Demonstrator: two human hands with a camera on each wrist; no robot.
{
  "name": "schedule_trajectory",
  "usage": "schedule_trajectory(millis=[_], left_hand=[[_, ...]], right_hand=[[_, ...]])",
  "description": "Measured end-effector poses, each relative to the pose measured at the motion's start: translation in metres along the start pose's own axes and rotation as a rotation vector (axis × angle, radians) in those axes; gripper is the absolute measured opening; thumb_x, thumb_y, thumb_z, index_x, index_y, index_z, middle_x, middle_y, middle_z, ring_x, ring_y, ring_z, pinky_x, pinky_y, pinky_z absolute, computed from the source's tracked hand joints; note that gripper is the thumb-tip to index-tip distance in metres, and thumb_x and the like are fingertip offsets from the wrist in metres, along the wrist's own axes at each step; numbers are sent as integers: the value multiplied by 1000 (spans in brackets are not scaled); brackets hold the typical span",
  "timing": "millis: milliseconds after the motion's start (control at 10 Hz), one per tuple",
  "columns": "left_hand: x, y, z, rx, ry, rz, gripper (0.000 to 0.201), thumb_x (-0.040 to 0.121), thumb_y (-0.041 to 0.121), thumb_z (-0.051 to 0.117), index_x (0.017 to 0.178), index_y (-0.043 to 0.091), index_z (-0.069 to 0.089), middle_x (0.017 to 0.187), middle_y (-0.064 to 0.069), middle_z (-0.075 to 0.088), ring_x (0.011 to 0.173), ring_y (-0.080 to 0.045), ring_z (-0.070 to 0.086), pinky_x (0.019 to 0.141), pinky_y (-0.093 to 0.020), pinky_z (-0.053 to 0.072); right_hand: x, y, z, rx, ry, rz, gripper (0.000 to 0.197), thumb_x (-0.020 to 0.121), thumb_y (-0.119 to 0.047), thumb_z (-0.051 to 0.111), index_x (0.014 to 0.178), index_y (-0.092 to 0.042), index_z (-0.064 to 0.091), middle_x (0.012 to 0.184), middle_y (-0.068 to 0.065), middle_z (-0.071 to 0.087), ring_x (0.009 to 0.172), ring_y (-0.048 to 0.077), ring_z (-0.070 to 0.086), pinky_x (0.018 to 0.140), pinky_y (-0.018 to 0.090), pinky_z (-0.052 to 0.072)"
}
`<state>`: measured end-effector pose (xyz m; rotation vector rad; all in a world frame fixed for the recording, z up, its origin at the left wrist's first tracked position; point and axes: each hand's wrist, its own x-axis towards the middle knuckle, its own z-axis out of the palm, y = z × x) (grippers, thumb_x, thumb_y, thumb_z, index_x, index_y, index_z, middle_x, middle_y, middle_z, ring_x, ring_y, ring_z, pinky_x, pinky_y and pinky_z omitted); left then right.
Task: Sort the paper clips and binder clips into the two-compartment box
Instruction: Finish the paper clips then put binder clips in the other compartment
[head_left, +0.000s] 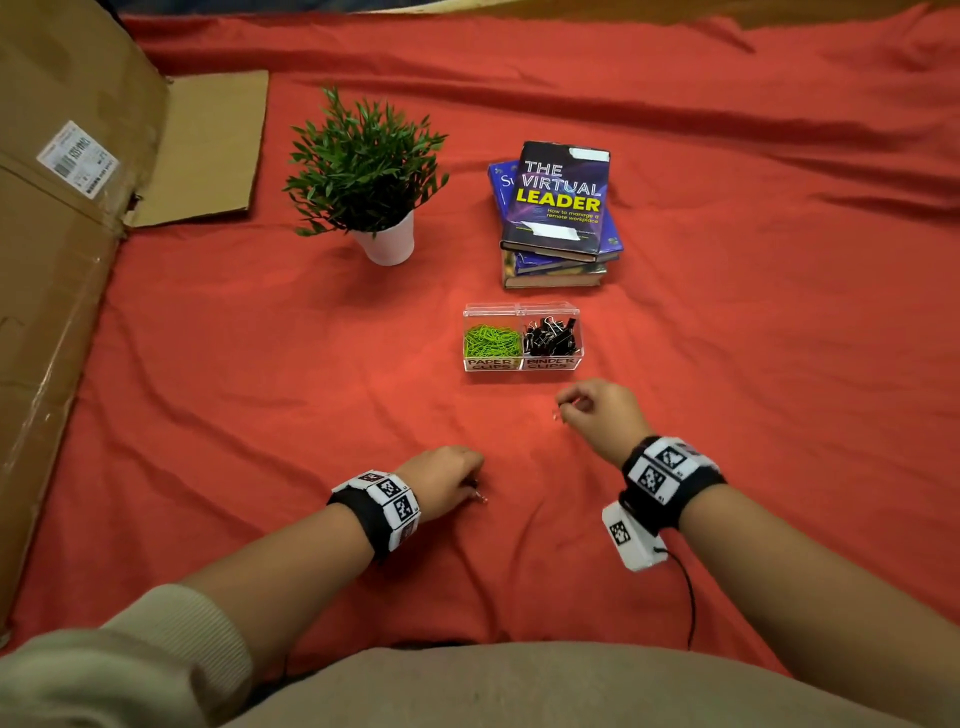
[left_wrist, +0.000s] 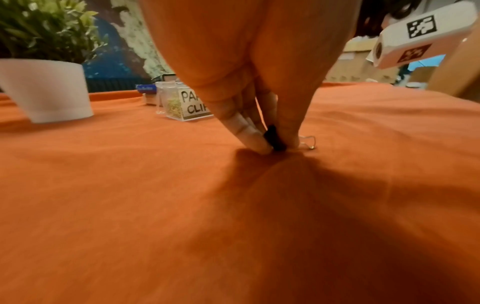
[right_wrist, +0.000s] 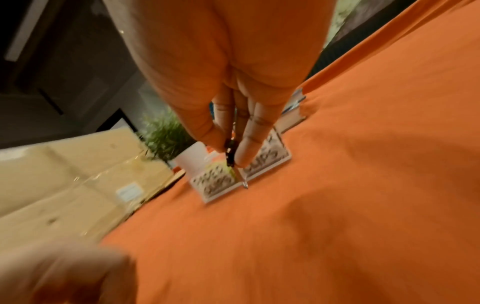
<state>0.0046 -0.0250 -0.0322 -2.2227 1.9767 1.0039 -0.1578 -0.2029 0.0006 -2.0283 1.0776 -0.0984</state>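
My left hand (head_left: 448, 475) down on the red cloth (head_left: 260, 415), fingertips (left_wrist: 255, 142) pinching a black binder clip (left_wrist: 276, 138) against the fabric. My right hand (head_left: 602, 410) raised farther out, pinching a second binder clip (right_wrist: 230, 153), wire handle hanging. Beyond: clear two-compartment box (head_left: 522, 364), green paper clips (head_left: 491, 340) left, black binder clips (head_left: 551, 336) right. Potted plant (head_left: 366, 166) and books (head_left: 558, 208) behind.
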Motion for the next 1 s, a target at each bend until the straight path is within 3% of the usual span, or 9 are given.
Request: schedule_trajectory(millis=[100, 200, 300, 400, 500, 700, 800, 900, 1000], left_hand=[[6, -1, -8, -185, 85, -115, 16, 84, 26, 67, 91, 14, 59, 93, -5, 67, 88, -23, 62, 71, -27, 40], [21, 4, -29, -333, 207, -193, 13, 81, 24, 70, 87, 15, 62, 84, -1, 68, 77, -17, 60, 68, -24, 42], [49, 16, -64, -384, 323, -203, 14, 81, 21, 71, 87, 12, 62, 83, -4, 68, 74, -17, 58, 66, -26, 43], [85, 25, -98, -351, 390, -197, 13, 82, 21, 70, 87, 13, 61, 82, -5, 66, 74, -18, 58, 66, -27, 45], [120, 31, -118, -275, 394, -205, 15, 80, 22, 70, 88, 15, 60, 86, -7, 68, 80, -24, 63, 71, -32, 51], [155, 37, -119, -164, 340, -217, 27, 81, 21, 71, 104, 10, 62, 108, -12, 64, 101, -28, 60, 83, -33, 47], [154, 39, -113, -146, 347, -200, 23, 84, 16, 65, 104, 6, 63, 109, -15, 62, 103, -31, 58, 85, -34, 45], [154, 39, -108, -94, 341, -183, 22, 90, 14, 57, 107, 1, 62, 112, -18, 55, 103, -34, 58, 91, -39, 46], [147, 34, -106, -137, 431, -207, 25, 91, 16, 56, 113, 4, 61, 115, -15, 51, 104, -30, 56, 93, -36, 44]], right_hand=[[30, -12, -29, 2, 140, -11, 13, 81, -10, 64, 90, -13, 72, 85, 4, 68, 75, 12, 59, 75, 27, 50], [56, -24, -47, -57, 161, -36, 17, 81, -9, 62, 94, -11, 73, 89, 8, 69, 77, 18, 61, 73, 25, 47], [80, -28, -49, -127, 127, -34, 18, 82, -10, 60, 95, -10, 72, 94, 8, 70, 85, 20, 63, 71, 18, 38], [97, -23, -42, -209, 57, 6, 17, 81, -13, 61, 95, -10, 72, 97, 10, 72, 93, 25, 64, 74, 20, 39], [105, -18, -37, -240, 52, 22, 17, 80, -14, 65, 94, -8, 72, 100, 15, 67, 95, 29, 61, 79, 27, 42], [105, -19, -40, -68, 145, 26, 16, 83, -17, 65, 95, -8, 71, 98, 12, 66, 90, 25, 62, 75, 25, 41], [100, -21, -35, -107, 79, -27, 16, 81, -14, 66, 93, -7, 72, 99, 14, 63, 90, 26, 61, 77, 28, 42], [100, -21, -29, -264, -32, -126, 25, 80, -6, 60, 103, -6, 71, 105, 17, 58, 95, 31, 58, 83, 31, 43], [103, -20, -38, -226, 52, -126, 26, 82, -6, 57, 104, -8, 70, 105, 16, 62, 96, 31, 60, 85, 31, 43]])
